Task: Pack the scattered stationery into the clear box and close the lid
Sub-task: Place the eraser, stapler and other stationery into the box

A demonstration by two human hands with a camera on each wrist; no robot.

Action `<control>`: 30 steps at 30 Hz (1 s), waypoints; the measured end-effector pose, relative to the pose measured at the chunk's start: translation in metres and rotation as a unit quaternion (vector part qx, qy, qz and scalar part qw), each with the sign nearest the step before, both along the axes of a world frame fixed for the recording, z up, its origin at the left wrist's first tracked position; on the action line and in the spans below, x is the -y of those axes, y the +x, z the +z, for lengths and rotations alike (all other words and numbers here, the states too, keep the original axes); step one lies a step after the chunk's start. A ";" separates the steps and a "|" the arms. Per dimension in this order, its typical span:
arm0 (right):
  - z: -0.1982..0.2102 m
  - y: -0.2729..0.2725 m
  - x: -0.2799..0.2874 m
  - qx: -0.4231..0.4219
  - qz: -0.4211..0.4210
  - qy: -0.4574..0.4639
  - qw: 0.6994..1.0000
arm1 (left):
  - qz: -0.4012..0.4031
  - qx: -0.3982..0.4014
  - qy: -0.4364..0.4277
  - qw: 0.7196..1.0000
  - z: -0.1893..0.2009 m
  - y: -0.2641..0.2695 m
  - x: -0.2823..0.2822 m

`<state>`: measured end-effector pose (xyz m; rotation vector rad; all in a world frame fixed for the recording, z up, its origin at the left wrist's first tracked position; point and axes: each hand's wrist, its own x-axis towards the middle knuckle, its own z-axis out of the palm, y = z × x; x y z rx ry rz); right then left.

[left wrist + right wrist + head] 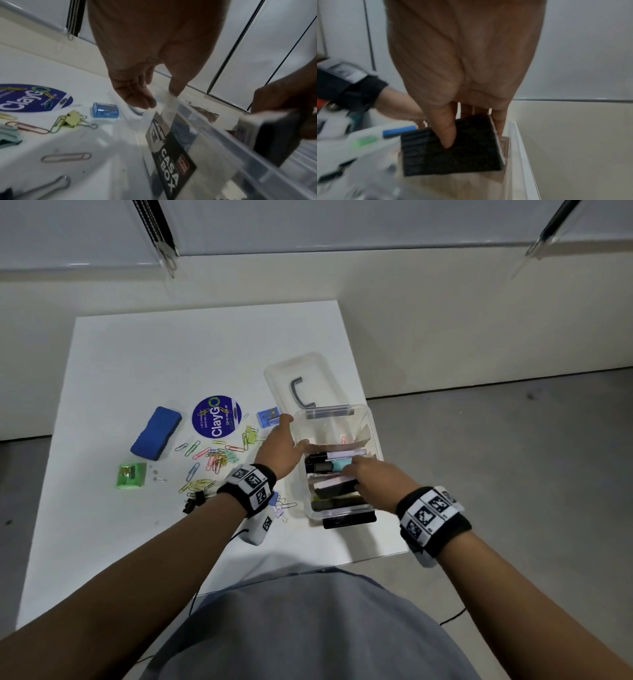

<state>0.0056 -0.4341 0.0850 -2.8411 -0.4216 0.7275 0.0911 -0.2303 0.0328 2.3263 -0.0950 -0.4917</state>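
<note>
The clear box (pixel 376 436) stands open at the table's right side, its lid (pixel 310 368) with a grey handle laid back behind it. Markers and a teal item (pixel 340 465) lie inside. My left hand (pixel 295 436) pinches the box's left wall (pixel 214 136), thumb (pixel 176 88) on the rim and fingers (pixel 137 97) outside. My right hand (pixel 356 478) reaches into the box and holds a black felt eraser (pixel 453 155), thumb (pixel 447 135) pressed on the felt. The eraser (pixel 337 487) sits tilted among the contents near the box's front half.
Left of the box lie a blue board eraser (pixel 156 431), a round ClayGo card (pixel 216 417), a blue sharpener (pixel 269 418), a green sharpener (pixel 132 474), several coloured paper clips (pixel 212 460) and black binder clips (pixel 193 502). The table's right edge runs close beside the box.
</note>
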 end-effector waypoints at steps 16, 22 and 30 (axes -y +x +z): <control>-0.023 0.011 -0.034 -0.103 0.064 -0.155 0.980 | 0.059 -0.015 -0.065 0.996 -0.017 -0.008 0.007; -0.013 0.020 -0.060 -0.165 0.054 -0.136 0.975 | 0.048 -0.015 -0.066 0.997 -0.012 -0.002 -0.009; 0.014 0.053 -0.129 -0.071 -0.006 0.043 0.997 | 0.162 0.045 0.197 0.966 -0.044 0.060 -0.180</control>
